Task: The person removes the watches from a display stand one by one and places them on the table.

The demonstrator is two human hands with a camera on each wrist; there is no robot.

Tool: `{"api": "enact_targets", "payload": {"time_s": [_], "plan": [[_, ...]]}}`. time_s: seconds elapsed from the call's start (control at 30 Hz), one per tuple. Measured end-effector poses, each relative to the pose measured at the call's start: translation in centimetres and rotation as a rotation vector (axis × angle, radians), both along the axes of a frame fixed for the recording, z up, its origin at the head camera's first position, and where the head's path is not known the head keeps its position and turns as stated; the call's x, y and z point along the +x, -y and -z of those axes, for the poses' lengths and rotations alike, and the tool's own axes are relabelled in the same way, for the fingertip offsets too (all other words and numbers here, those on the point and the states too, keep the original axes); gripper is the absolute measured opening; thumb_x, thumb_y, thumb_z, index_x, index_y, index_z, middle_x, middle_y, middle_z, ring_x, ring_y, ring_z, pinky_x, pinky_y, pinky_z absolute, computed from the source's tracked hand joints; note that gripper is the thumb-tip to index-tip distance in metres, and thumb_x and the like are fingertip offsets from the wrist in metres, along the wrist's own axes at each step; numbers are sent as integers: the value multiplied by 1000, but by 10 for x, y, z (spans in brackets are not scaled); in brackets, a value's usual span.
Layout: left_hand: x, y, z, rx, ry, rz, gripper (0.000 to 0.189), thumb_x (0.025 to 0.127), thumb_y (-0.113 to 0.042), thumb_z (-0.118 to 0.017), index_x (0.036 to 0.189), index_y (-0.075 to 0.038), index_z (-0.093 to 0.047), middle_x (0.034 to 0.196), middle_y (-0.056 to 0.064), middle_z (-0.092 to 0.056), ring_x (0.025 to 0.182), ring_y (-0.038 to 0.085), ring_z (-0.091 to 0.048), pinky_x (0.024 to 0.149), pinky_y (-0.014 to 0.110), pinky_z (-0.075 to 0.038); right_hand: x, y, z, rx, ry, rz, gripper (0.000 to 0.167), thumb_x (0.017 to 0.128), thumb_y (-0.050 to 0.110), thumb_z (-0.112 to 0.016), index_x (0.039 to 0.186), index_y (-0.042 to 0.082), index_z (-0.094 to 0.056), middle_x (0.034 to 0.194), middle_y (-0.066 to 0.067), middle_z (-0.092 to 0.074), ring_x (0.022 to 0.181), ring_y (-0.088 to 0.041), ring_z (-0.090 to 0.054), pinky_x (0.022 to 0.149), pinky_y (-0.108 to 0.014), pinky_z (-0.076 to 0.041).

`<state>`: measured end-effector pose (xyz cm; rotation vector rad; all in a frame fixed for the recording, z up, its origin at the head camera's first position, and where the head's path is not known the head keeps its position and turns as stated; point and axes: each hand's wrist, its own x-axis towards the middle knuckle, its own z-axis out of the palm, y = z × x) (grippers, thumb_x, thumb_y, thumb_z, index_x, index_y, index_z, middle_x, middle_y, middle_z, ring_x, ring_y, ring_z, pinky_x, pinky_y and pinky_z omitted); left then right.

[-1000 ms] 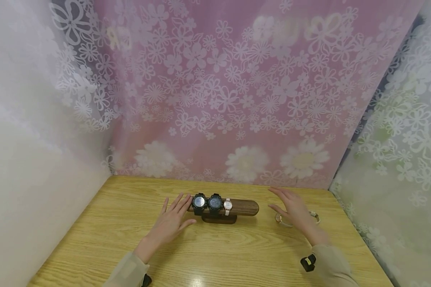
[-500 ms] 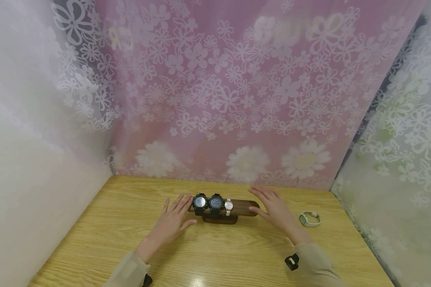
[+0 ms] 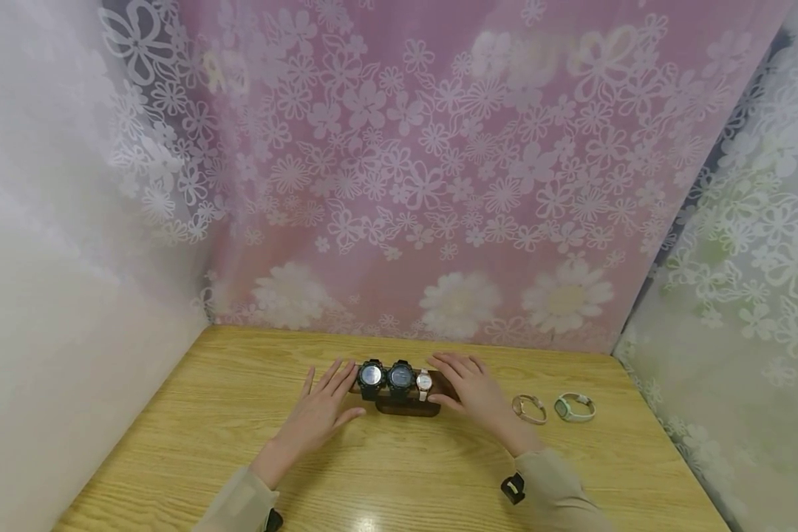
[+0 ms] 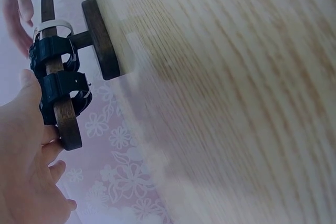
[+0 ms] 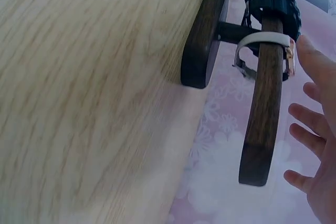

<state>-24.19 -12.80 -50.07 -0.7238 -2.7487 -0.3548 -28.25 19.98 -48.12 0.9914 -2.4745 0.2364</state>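
A dark wooden watch stand (image 3: 408, 407) bears two black watches (image 3: 371, 375) and a white-strapped watch (image 3: 424, 381) side by side on its bar. My left hand (image 3: 311, 415) rests at the bar's left end, fingers spread and fairly straight; in the left wrist view its fingertips are right at the wood beside a black watch (image 4: 64, 88). My right hand (image 3: 476, 395) reaches over the bar's right part, fingers loosely extended, hiding that end in the head view. From the right wrist, its nearest fingertip (image 5: 307, 51) is close to the white-strapped watch (image 5: 268, 38).
Two more watches lie on the wooden table (image 3: 386, 473) right of the stand: a gold-toned one (image 3: 529, 408) and a white one with a greenish face (image 3: 575, 407). A pink flowered curtain (image 3: 399, 185) hangs behind the table; pale panels flank both sides.
My right hand has moved left from the loose watches to the stand's right part, uncovering the gold-toned and white watches. My left hand has stayed at the left end.
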Motion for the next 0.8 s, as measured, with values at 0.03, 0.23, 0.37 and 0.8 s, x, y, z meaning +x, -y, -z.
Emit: {"api": "enact_targets", "payload": {"time_s": [0.03, 0.23, 0.37, 0.8], "plan": [[0, 0, 0, 0, -1, -1, 77, 100, -51, -56, 159, -6, -33, 165, 10, -30, 153, 34, -24, 122, 65, -8, 0, 3, 1, 15, 10, 17, 70, 92, 48, -69, 150, 15, -50, 148, -9, -54, 136, -32, -50, 111, -62, -38], [-1, 1, 2, -2, -5, -4, 77, 101, -52, -54, 159, -6, -33, 165, 9, -29, 153, 34, -24, 122, 65, -7, 0, 17, -1, 66, 95, 90, 74, 93, 55, -66, 152, 14, -48, 151, -7, -52, 140, -30, -46, 115, -59, -34], [-1, 0, 2, -3, -13, -4, 77, 101, -52, -54, 159, -7, -34, 165, 9, -30, 153, 33, -24, 122, 65, -9, 0, 22, 1, 60, 113, 95, 74, 91, 55, -67, 150, 12, -50, 148, -9, -55, 139, -32, -47, 115, -59, -33], [1, -1, 0, 16, -18, -4, 76, 99, -49, -59, 158, -6, -35, 163, 12, -34, 152, 34, -26, 121, 66, -11, -3, 21, 9, 14, 49, 48, 69, 86, 46, -77, 141, 10, -59, 137, -11, -64, 132, -33, -54, 112, -59, -37]]}}
